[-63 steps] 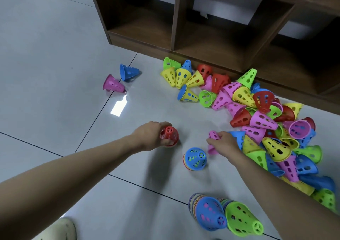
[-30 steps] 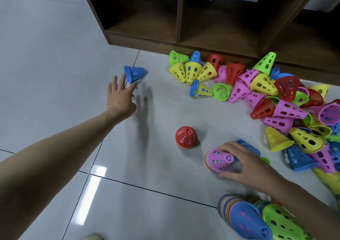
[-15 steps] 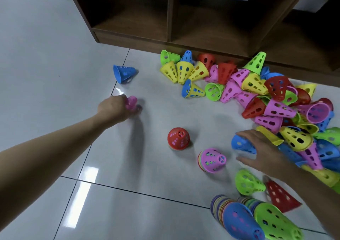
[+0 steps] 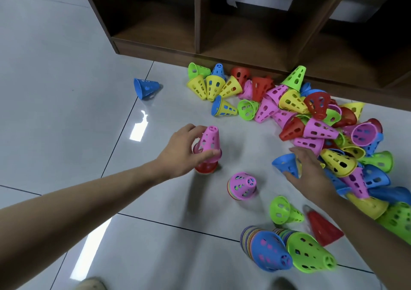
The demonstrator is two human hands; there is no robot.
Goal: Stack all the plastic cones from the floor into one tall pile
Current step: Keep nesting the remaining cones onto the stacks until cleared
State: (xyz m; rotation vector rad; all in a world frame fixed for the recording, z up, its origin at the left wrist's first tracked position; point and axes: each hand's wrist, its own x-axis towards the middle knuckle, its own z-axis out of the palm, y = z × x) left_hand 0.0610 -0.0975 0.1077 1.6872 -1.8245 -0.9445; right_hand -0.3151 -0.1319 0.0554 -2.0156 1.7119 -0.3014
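Farthest left, well beyond the left grip, a lone blue cone (image 4: 145, 87) lies on its side on the grey tiled floor (image 4: 55, 85); nearer, the left hand (image 4: 181, 154) curls its fingers and thumb round a pink cone (image 4: 209, 143), narrow end up and slightly tilted, held over a red cone (image 4: 205, 167) that stands on the floor directly beneath the grip, the pink one's rim overlapping the red one's top; just right of and below that grip stands a short stack topped by a pink cone (image 4: 242, 185), with coloured rims showing beneath it; closer to the camera two taller stacks lean side by side, one capped in blue (image 4: 269, 254), the other in green (image 4: 311, 254); between those stacks and the right grip a green cone (image 4: 284, 212) and a red cone (image 4: 322, 229) lie on their sides; the right hand (image 4: 309, 169) has its fingers curved round a blue cone on its side (image 4: 285, 164), wide mouth facing left, at the near edge of the heap; beyond and to the right of that grip a loose heap of cones (image 4: 311, 116) in yellow, pink, green, red and blue spreads along the base of a dark wooden shelf unit (image 4: 200, 34).
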